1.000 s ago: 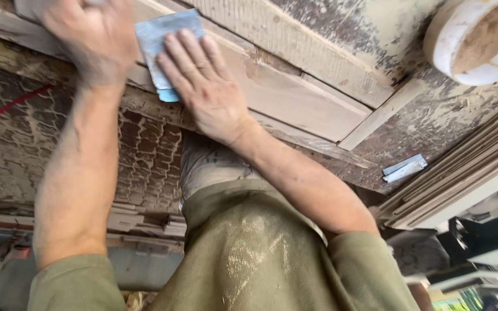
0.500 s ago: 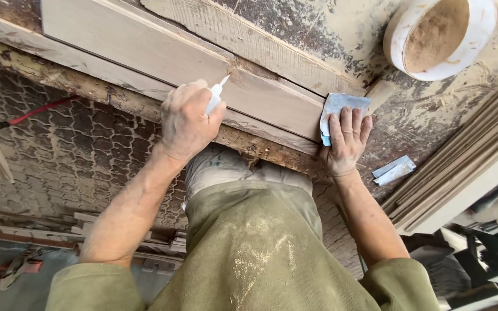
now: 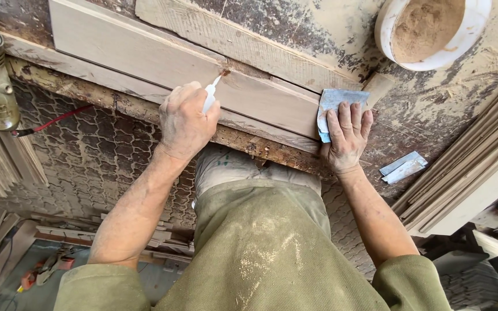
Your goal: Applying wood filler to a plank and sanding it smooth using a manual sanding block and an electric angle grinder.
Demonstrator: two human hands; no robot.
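glue tube [image 3: 210, 98] in the middle of the frame is small and light, best held around its body, and the left hand [image 3: 184, 122] has its fingers curled tight around it, its white tip on a brown spot on the long wood board [image 3: 145, 57]. the right hand [image 3: 347, 135] lies flat with open fingers on blue sandpaper [image 3: 336, 103], soft and bendy. white bowl [image 3: 427, 31] at the upper right holds brown sawdust, loose and easy to spill
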